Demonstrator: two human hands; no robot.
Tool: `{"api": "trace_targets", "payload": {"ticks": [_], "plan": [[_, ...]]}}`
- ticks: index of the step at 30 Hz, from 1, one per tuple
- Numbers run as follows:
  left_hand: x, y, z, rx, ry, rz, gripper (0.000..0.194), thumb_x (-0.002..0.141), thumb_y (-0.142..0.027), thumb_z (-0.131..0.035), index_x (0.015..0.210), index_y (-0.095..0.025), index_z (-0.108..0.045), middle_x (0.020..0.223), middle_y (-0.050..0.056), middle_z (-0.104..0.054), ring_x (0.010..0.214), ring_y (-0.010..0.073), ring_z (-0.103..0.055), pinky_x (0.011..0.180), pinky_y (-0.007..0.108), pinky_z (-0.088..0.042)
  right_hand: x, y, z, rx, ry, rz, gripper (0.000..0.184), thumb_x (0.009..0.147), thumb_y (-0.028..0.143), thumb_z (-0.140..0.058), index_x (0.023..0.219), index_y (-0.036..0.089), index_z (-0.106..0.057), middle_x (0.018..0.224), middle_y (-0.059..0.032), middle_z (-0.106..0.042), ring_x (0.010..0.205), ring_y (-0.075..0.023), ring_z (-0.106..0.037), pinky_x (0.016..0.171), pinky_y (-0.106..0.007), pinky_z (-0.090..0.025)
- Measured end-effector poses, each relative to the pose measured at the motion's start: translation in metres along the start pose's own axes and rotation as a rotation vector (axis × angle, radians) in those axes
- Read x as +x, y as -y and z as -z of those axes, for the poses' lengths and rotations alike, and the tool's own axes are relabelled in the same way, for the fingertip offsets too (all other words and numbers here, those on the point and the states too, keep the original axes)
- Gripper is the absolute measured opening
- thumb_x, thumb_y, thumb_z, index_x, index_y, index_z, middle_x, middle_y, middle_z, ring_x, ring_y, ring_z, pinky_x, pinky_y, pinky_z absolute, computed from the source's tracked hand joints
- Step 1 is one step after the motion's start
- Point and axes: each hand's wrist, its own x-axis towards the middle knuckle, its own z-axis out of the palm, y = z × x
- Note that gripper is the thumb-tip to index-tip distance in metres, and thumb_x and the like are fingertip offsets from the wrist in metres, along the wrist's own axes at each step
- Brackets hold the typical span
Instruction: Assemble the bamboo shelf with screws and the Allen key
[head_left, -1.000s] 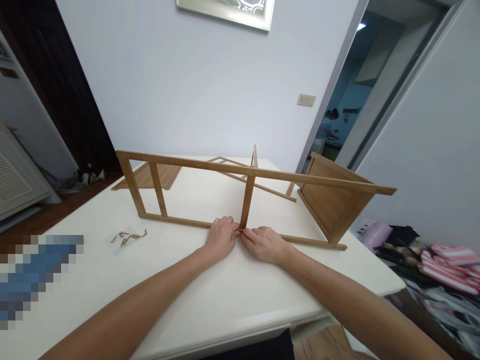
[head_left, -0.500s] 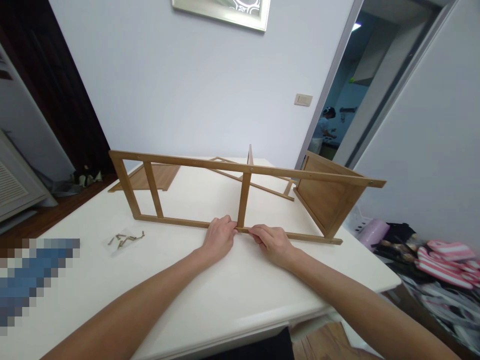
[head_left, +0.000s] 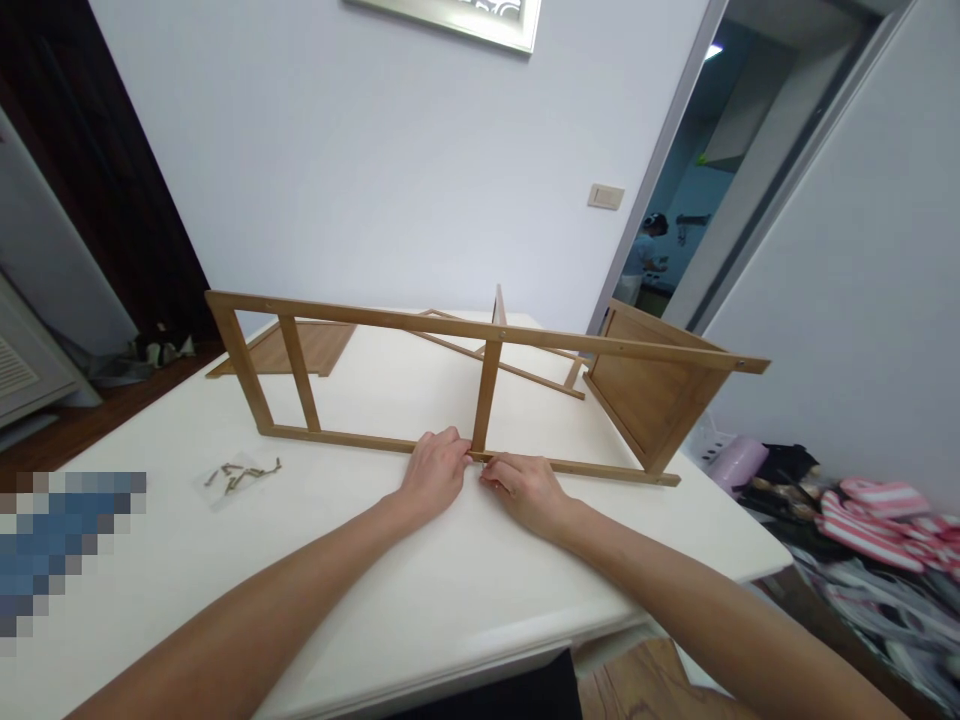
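Observation:
A brown wooden frame (head_left: 382,318) stands on its long edge across the white table (head_left: 420,610), with a few crosspieces between its two rails. My left hand (head_left: 436,470) is closed around its lower rail, just left of the middle crosspiece (head_left: 487,400). On the other side of that joint, my right hand (head_left: 525,490) pinches something small at the rail's near face; the fingers hide most of it. A wooden panel (head_left: 660,405) joins the frame's right end. Several screws (head_left: 244,474) lie on a clear plastic bag to the left.
Behind the frame lie another wooden panel (head_left: 319,345) at the left and a slim wooden frame (head_left: 525,376). A blurred-out blue item (head_left: 67,540) is at the table's left. Striped cloth (head_left: 870,525) is piled beyond the right edge. A person (head_left: 643,258) stands through the doorway.
My right hand has shifted slightly left, its fingertips closer to the middle joint. My left hand keeps its hold on the rail. The whole view has shifted a little.

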Motion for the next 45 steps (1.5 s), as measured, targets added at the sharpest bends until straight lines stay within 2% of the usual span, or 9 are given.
{"api": "trace_targets", "payload": {"ticks": [7, 19, 24, 29, 35, 38, 42, 45], "plan": [[0.0, -0.001, 0.001, -0.014, -0.006, -0.007, 0.023, 0.093, -0.018, -0.042, 0.089, -0.02, -0.064, 0.087, 0.004, -0.059, 0.082, 0.0189, -0.056, 0.077, 0.033, -0.036, 0.001, 0.003, -0.001, -0.106, -0.035, -0.04, 0.018, 0.091, 0.02, -0.052, 0.081, 0.019, -0.067, 0.08, -0.0018, -0.065, 0.06, -0.0079, -0.054, 0.053, -0.02, -0.035], [0.0, -0.003, 0.002, -0.023, 0.001, -0.01, 0.024, 0.093, -0.018, -0.042, 0.09, -0.021, -0.065, 0.086, 0.004, -0.059, 0.083, 0.0193, -0.055, 0.077, 0.033, -0.036, 0.0, 0.001, -0.003, -0.15, -0.027, -0.033, 0.018, 0.093, 0.019, -0.051, 0.083, 0.017, -0.066, 0.08, -0.0025, -0.064, 0.062, -0.0078, -0.055, 0.054, -0.02, -0.035], [-0.001, -0.005, 0.004, -0.027, 0.012, -0.014, 0.024, 0.094, -0.018, -0.04, 0.091, -0.021, -0.064, 0.086, 0.005, -0.059, 0.083, 0.0194, -0.056, 0.077, 0.034, -0.036, 0.002, 0.005, -0.001, -0.267, -0.009, -0.038, 0.018, 0.093, 0.019, -0.051, 0.084, 0.018, -0.065, 0.078, -0.0016, -0.063, 0.059, -0.0078, -0.053, 0.051, -0.022, -0.031], [0.001, -0.003, 0.002, -0.042, 0.023, -0.001, 0.024, 0.093, -0.018, -0.041, 0.092, -0.022, -0.065, 0.086, 0.004, -0.059, 0.083, 0.0193, -0.056, 0.077, 0.034, -0.036, 0.003, 0.009, 0.003, -0.329, 0.029, 0.032, 0.017, 0.093, 0.016, -0.048, 0.095, 0.017, -0.065, 0.081, -0.0025, -0.061, 0.06, -0.0088, -0.052, 0.05, -0.025, -0.029], [0.001, -0.002, 0.002, -0.062, 0.019, 0.0, 0.026, 0.093, -0.019, -0.04, 0.092, -0.022, -0.065, 0.085, 0.004, -0.059, 0.082, 0.0186, -0.056, 0.077, 0.034, -0.036, 0.005, 0.011, 0.008, -0.392, 0.107, 0.107, 0.02, 0.092, 0.01, -0.045, 0.105, 0.012, -0.061, 0.085, -0.0065, -0.06, 0.068, -0.0132, -0.056, 0.055, -0.027, -0.036], [0.0, -0.004, 0.004, -0.061, 0.027, 0.003, 0.026, 0.093, -0.018, -0.04, 0.092, -0.022, -0.066, 0.085, 0.004, -0.059, 0.083, 0.0187, -0.056, 0.077, 0.034, -0.036, 0.007, 0.013, 0.009, -0.355, 0.137, 0.063, 0.02, 0.091, 0.008, -0.046, 0.105, 0.014, -0.06, 0.084, -0.0062, -0.06, 0.067, -0.013, -0.057, 0.054, -0.026, -0.034], [0.001, -0.003, 0.005, -0.06, 0.028, 0.006, 0.026, 0.093, -0.018, -0.04, 0.09, -0.022, -0.066, 0.084, 0.004, -0.059, 0.082, 0.0188, -0.056, 0.077, 0.034, -0.037, 0.006, 0.013, 0.011, -0.293, 0.144, -0.014, 0.027, 0.091, 0.011, -0.046, 0.115, 0.018, -0.057, 0.085, -0.0044, -0.063, 0.063, -0.0113, -0.056, 0.05, -0.026, -0.028], [0.001, -0.002, 0.003, -0.057, 0.03, 0.016, 0.025, 0.093, -0.018, -0.042, 0.089, -0.022, -0.066, 0.086, 0.004, -0.06, 0.083, 0.0184, -0.056, 0.078, 0.033, -0.037, 0.004, 0.01, 0.014, -0.238, 0.076, -0.101, 0.02, 0.09, 0.015, -0.046, 0.105, 0.019, -0.059, 0.083, -0.0031, -0.062, 0.061, -0.0107, -0.054, 0.05, -0.025, -0.028]]}}
